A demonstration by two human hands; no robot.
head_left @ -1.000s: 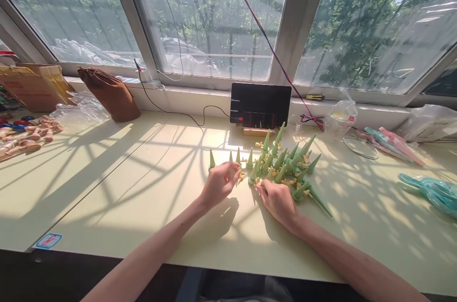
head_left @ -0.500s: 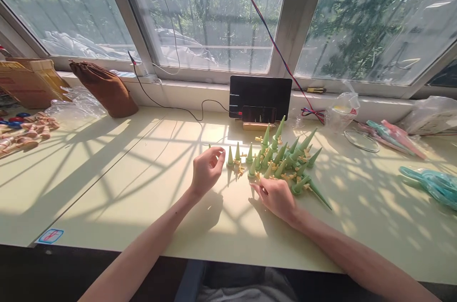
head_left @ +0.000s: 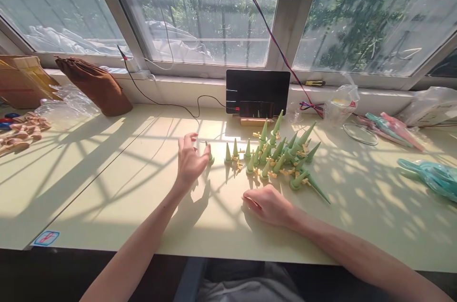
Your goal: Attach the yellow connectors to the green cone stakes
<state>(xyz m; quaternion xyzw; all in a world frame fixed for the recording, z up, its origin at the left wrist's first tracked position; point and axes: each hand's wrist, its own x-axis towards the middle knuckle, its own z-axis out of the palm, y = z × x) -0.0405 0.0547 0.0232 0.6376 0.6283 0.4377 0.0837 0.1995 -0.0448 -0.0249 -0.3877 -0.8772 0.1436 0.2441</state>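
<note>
Many pale green cones with small yellow-beige pieces at their bases make up a cluster on the table; most stand upright, some lean or lie over. A single green cone stands apart to the left of them. My left hand is beside that cone, thumb and fingers spread, the thumb close to it; whether they touch I cannot tell. My right hand rests low on the table in front of the cluster with its fingers curled together. What lies inside those fingers, if anything, is hidden.
A black tablet and a phone stand on a wooden holder behind the cones. At left are a brown drawstring bag and wooden pieces. Teal items in plastic lie at right.
My left hand has moved left and opened, uncovering the lone cone. My right hand has drawn back toward me, away from the cones. The view has shifted slightly.
</note>
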